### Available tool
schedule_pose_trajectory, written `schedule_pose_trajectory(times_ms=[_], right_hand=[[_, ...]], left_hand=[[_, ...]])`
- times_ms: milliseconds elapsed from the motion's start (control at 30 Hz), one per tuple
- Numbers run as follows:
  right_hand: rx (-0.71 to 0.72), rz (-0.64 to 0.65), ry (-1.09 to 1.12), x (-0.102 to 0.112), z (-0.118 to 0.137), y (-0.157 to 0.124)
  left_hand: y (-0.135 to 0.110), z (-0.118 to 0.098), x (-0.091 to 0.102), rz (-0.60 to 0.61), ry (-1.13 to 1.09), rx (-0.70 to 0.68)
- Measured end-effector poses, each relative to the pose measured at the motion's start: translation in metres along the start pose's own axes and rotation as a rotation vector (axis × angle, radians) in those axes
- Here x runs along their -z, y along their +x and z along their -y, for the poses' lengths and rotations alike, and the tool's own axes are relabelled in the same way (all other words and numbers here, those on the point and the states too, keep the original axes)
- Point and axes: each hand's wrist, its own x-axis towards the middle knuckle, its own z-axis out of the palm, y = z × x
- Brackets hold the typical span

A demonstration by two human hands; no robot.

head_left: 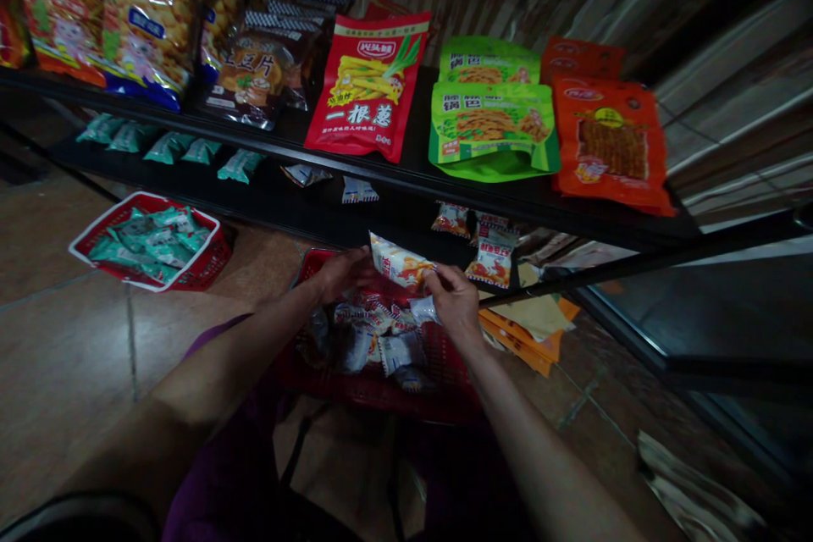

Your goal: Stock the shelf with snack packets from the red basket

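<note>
In front of the lower shelf, my right hand (454, 296) pinches the right end of a small white and orange snack packet (399, 262). At that packet's left edge is my left hand (346, 273), its fingers curled around the edge and partly hidden in shadow. Beneath both hands stands a red plastic basket (450, 364) holding several similar small packets (401, 351). A silvery packet (424, 310) lies just under my right fingers; whether they touch it is unclear. More white and orange packets (494, 261) sit on the lower shelf to the right.
A black two-level shelf (394, 229) spans the view. Its upper level holds large bags, among them a red bag (372, 89) and a green bag (494, 131). A white-rimmed red basket (216, 252) of teal packets stands on the left floor. Flattened orange packaging (527, 339) lies right.
</note>
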Motion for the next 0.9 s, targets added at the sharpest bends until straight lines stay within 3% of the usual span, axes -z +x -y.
schedule_pose_trajectory(times_ms=[67,133,267,433,667,733,833,900], right_hand=[[0.24,0.01,-0.167,-0.004,0.005,-0.006],[0.442,0.082,-0.328,-0.01,0.007,-0.014],[0.696,0.275,-0.621,-0.022,0.003,-0.028],[0.715,0.404,-0.8,-0.032,-0.003,-0.034],[0.581,0.549,-0.657,-0.031,0.002,-0.031],[0.499,0.431,-0.554,-0.025,0.005,-0.025],[0.408,0.075,-0.454,-0.013,0.007,-0.009],[0.409,-0.048,-0.46,-0.006,0.005,0.002]], left_hand=[[-0.002,-0.001,-0.003,0.106,-0.102,0.069],[-0.004,-0.002,-0.006,0.146,-0.166,0.04],[-0.006,-0.003,-0.011,0.188,-0.184,-0.07],[-0.014,-0.001,-0.018,0.161,-0.106,-0.106],[-0.011,0.008,-0.017,0.094,-0.002,-0.201],[-0.01,0.01,-0.015,0.106,0.065,-0.231],[-0.009,0.013,-0.012,0.177,0.185,-0.263],[-0.007,0.017,-0.011,0.248,0.306,-0.279]])
